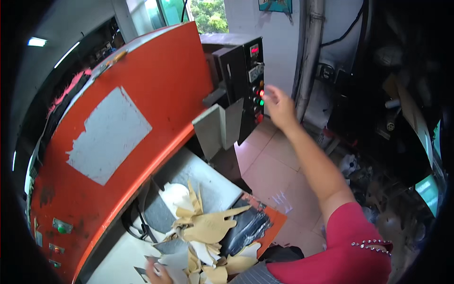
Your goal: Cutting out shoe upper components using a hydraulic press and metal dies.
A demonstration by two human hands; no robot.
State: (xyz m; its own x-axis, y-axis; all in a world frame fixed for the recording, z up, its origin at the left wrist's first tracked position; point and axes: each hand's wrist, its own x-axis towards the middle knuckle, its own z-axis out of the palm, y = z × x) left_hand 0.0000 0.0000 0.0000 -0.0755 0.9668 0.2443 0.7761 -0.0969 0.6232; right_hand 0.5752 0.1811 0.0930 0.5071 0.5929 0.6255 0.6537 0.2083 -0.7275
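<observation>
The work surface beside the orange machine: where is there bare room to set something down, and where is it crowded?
Bare: the grey far patch between the orange machine and the scraps; the pale patch between machine and left hand. Crowded: the middle, heaped with those scraps.

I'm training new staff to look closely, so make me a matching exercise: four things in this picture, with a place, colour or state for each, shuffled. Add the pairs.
Things:
1. Right hand
2. Left hand
3. Scraps
4. Large machine panel

Descriptions:
A. Tan and white, loosely heaped
B. Orange, with a pale patch
C. Raised close to the lit buttons
D. At the picture's lower edge, near the scraps

Pairs: 1-C, 2-D, 3-A, 4-B
</observation>
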